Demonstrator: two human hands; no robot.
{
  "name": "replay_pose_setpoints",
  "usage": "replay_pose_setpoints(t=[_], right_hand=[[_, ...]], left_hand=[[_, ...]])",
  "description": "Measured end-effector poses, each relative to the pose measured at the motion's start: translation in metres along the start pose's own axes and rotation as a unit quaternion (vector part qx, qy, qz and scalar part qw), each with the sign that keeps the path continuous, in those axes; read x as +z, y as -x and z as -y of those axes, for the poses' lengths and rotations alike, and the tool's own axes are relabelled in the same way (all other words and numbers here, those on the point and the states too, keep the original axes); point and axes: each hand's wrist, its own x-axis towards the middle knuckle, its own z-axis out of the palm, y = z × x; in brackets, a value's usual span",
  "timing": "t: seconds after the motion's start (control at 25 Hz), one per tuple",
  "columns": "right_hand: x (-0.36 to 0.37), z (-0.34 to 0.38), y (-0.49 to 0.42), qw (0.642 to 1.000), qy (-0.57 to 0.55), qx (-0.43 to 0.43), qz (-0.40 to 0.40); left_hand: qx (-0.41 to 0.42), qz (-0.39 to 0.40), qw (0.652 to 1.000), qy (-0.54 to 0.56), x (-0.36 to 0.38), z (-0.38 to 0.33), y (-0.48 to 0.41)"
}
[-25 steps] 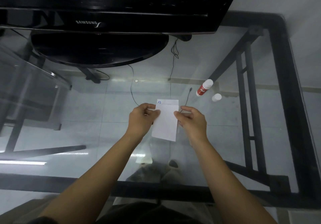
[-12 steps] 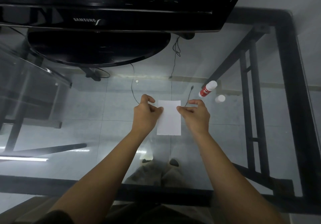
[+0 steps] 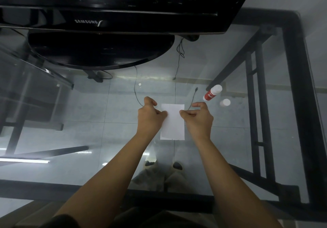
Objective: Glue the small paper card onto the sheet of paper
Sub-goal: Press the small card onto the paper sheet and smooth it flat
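Observation:
A white paper rectangle [image 3: 174, 127] lies flat on the glass table top [image 3: 106, 107], in the middle of the head view. I cannot tell the small card apart from the sheet; only one white face shows. My left hand [image 3: 150, 118] pinches the paper's left edge near its top. My right hand [image 3: 198, 119] pinches the right edge at the same height. A red-and-white glue stick [image 3: 211, 93] lies uncapped on the glass just right of my right hand, with its white cap [image 3: 225, 102] standing beside it.
A black monitor [image 3: 106, 6] on a round base [image 3: 99, 50] fills the back of the table. Thin black cables [image 3: 192, 98] run on the glass close to the paper's top corners. The black table frame [image 3: 293, 86] borders the right side and front.
The paper was held tilted above the glass with a printed corner showing. Both hands moved it away from me and laid it flat; the printed mark no longer shows.

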Motion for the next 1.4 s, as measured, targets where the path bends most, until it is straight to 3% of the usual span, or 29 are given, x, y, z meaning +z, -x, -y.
replay_pose_setpoints(t=[0.16, 0.28, 0.44, 0.52, 0.6, 0.76, 1.12, 1.2, 1.28, 1.4], right_hand=[[0.002, 0.001, 0.002, 0.998, 0.046, -0.027, -0.027], [0.001, -0.003, 0.006, 0.984, 0.114, -0.135, -0.021], [-0.005, -0.017, 0.005, 0.896, 0.271, -0.341, 0.09], [-0.009, -0.025, 0.002, 0.844, 0.349, -0.378, 0.148], [-0.011, -0.031, 0.001, 0.815, 0.4, -0.385, 0.166], [-0.01, -0.033, 0.002, 0.792, 0.452, -0.373, 0.171], [-0.007, -0.035, 0.002, 0.78, 0.49, -0.351, 0.171], [-0.007, -0.035, 0.003, 0.78, 0.487, -0.355, 0.168], [-0.008, -0.034, 0.005, 0.785, 0.478, -0.356, 0.168], [-0.009, -0.032, 0.006, 0.791, 0.466, -0.359, 0.17]], left_hand=[[-0.015, 0.003, 1.0, -0.019, 0.001, -0.005, -0.002], [-0.024, 0.004, 0.999, -0.032, 0.001, -0.007, -0.003], [-0.033, 0.006, 0.999, -0.034, 0.002, -0.009, -0.004], [-0.032, 0.003, 0.999, -0.039, 0.003, -0.009, -0.004], [-0.031, 0.003, 0.999, -0.042, 0.003, -0.009, -0.005], [-0.033, 0.003, 0.998, -0.061, -0.002, -0.005, -0.003], [-0.022, 0.047, 0.991, -0.122, -0.008, 0.028, 0.04], [0.041, 0.046, 0.99, -0.126, -0.012, 0.031, 0.041], [0.201, 0.02, 0.972, -0.123, -0.013, 0.035, 0.034], [0.33, 0.074, 0.885, -0.32, -0.009, 0.041, 0.016]])
